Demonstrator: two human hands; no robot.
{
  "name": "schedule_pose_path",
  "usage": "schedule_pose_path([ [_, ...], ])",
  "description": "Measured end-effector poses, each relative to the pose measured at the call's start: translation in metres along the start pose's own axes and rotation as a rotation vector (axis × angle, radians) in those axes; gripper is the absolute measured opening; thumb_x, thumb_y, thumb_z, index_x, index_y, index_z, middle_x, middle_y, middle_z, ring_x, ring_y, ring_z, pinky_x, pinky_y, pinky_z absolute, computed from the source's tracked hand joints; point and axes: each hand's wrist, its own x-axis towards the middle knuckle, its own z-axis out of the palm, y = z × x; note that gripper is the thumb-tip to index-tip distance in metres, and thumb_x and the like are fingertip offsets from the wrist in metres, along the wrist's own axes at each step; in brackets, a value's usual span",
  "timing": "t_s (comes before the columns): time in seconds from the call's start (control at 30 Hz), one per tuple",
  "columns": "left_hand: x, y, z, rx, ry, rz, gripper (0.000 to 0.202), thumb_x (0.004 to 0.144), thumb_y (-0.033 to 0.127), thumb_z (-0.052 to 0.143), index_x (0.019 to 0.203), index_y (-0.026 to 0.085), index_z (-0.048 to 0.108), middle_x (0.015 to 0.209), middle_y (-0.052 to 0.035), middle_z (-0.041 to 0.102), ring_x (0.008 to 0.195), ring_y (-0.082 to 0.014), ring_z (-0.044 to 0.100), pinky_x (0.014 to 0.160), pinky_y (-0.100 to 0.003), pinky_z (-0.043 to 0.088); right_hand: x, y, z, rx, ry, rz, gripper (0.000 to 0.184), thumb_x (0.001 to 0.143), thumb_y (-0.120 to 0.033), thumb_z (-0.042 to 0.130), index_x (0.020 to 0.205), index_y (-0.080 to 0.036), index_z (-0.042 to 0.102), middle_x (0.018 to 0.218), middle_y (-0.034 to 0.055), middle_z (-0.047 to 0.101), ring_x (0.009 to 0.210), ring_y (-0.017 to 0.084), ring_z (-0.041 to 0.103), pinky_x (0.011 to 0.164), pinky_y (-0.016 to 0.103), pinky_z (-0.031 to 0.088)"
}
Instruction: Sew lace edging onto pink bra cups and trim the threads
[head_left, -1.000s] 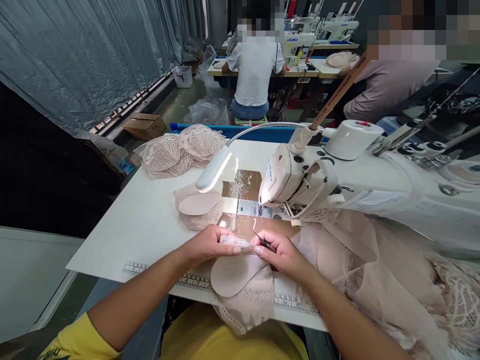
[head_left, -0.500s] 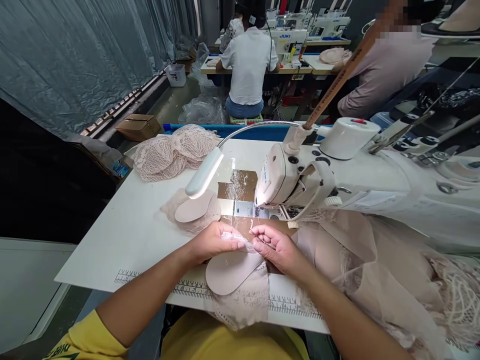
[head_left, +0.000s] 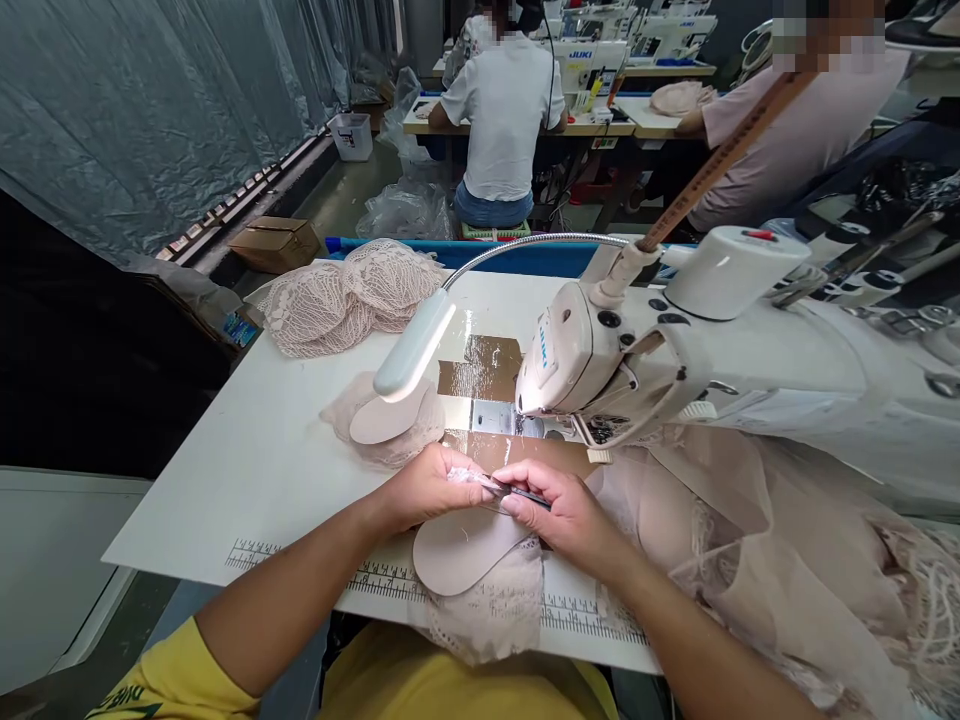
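Observation:
My left hand (head_left: 426,487) pinches the edge of a beige lace-covered bra cup (head_left: 465,545) at the front of the white table (head_left: 255,470). My right hand (head_left: 564,508) is closed on a small dark thread snipper (head_left: 517,492), its tip touching the lace where my left fingers hold it. The smooth cup lining faces up, and lace hangs over the table's front edge. The white sewing machine head (head_left: 577,355) stands just behind my hands.
A second cup piece (head_left: 386,420) lies under the gooseneck lamp (head_left: 414,345). A pile of lace cups (head_left: 349,295) sits at the far left corner. More beige fabric (head_left: 750,540) is heaped at right. Two other people sit at machines behind.
My hands stay together on the cup. The snipper now lies flatter against the lace, and the view has shifted slightly.

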Motion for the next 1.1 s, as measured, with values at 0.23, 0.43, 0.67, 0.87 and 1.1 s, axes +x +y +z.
schedule_pose_path([
  [0.23,-0.002,0.003,-0.002,0.026,-0.047,0.025,0.030,0.072,0.038,0.076,0.083,0.011,0.073,0.070,-0.0033,0.064,0.064,-0.0126,0.054,0.060,-0.023,0.039,0.002,0.002,0.001,0.034,0.068,0.042,0.018,0.087,-0.032,0.059,0.097,-0.021,0.069,0.094,0.0021,0.071,0.087,0.017,0.064,0.078,0.028,0.048],
  [0.43,-0.004,-0.001,-0.006,0.030,-0.017,0.028,0.033,0.072,0.040,0.075,0.084,0.010,0.072,0.069,-0.0028,0.062,0.062,-0.0114,0.052,0.058,-0.022,0.037,0.003,0.008,-0.003,0.031,0.044,0.027,0.021,0.086,-0.032,0.061,0.101,-0.020,0.068,0.099,0.0040,0.071,0.091,0.018,0.064,0.082,0.029,0.049],
  [0.67,-0.001,-0.005,-0.003,0.055,-0.033,0.022,0.031,0.073,0.038,0.073,0.080,0.008,0.070,0.064,-0.0004,0.054,0.059,-0.0093,0.044,0.055,-0.022,0.031,0.003,0.002,0.001,0.006,-0.010,0.015,0.022,0.086,-0.032,0.060,0.105,-0.022,0.067,0.102,0.0029,0.071,0.092,0.018,0.064,0.082,0.029,0.049],
  [0.87,-0.002,-0.002,0.001,0.078,-0.046,0.017,0.036,0.072,0.043,0.073,0.067,0.009,0.062,0.056,0.0041,0.042,0.053,-0.0069,0.035,0.049,-0.020,0.023,0.003,-0.003,0.006,0.008,0.042,0.030,0.018,0.088,-0.032,0.057,0.097,-0.022,0.070,0.094,0.0024,0.073,0.087,0.018,0.066,0.077,0.029,0.050],
  [1.1,-0.003,0.000,-0.002,0.073,-0.084,0.011,0.035,0.071,0.043,0.074,0.078,0.011,0.066,0.061,0.0021,0.050,0.055,-0.0081,0.041,0.051,-0.021,0.029,0.004,0.000,0.002,0.052,0.093,0.009,0.018,0.087,-0.032,0.059,0.093,-0.020,0.071,0.091,0.0033,0.073,0.082,0.018,0.066,0.075,0.028,0.051],
])
